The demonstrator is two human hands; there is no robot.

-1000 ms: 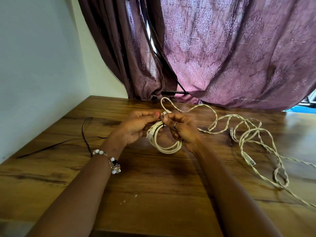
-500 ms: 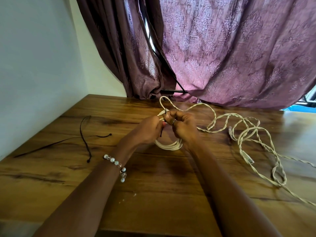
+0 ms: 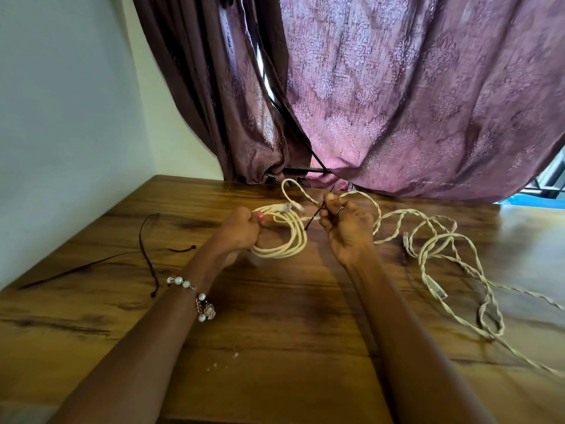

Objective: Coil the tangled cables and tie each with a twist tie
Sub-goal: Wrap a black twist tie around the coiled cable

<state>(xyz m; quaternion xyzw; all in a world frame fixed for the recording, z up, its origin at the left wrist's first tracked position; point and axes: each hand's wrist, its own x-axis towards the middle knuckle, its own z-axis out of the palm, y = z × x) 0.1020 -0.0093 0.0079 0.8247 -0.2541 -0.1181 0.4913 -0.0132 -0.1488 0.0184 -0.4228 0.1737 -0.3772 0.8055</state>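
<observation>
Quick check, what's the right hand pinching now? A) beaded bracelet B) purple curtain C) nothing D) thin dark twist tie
D: the right hand pinches the thin dark twist tie beside the coiled cream cable, which the left hand grips.

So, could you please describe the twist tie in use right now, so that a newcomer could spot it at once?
On the wooden table, near the curtain, the left hand holds a cream cable coil. The twist tie is the thin dark strand pinched by the right hand beside that coil, raised, unlike the spare dark ties lying flat at far left.
</observation>
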